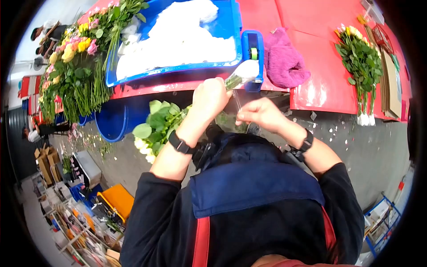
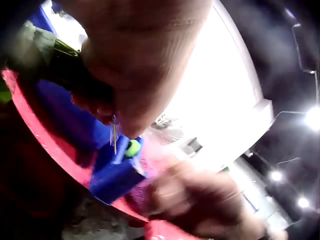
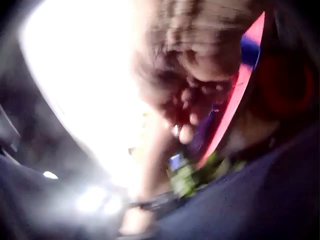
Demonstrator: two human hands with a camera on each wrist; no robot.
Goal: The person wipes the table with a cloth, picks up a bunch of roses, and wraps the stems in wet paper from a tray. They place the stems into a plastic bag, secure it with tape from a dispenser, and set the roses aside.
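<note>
My left hand [image 1: 211, 95] grips the stems of a bunch of pale roses [image 1: 155, 122], whose leaves and heads hang toward me at the left. Past the fist, the stem ends sit in a white wrap [image 1: 247, 71]. A thin clear strip [image 1: 238, 100] runs from near the bunch to my right hand [image 1: 261, 114], where thumb and fingertips pinch it. In the left wrist view the right hand [image 2: 200, 197] is blurred. Just beyond the hands, at the table edge, stands a blue tape dispenser [image 1: 253, 83] with a green-cored roll.
A blue tray [image 1: 173, 70] of white material lies on the red table [image 1: 318, 58], beside a purple towel [image 1: 284, 58]. Many roses [image 1: 73, 58] lie at the left, and another wrapped bunch [image 1: 362, 66] at the right. A blue bucket [image 1: 111, 122] stands below the table.
</note>
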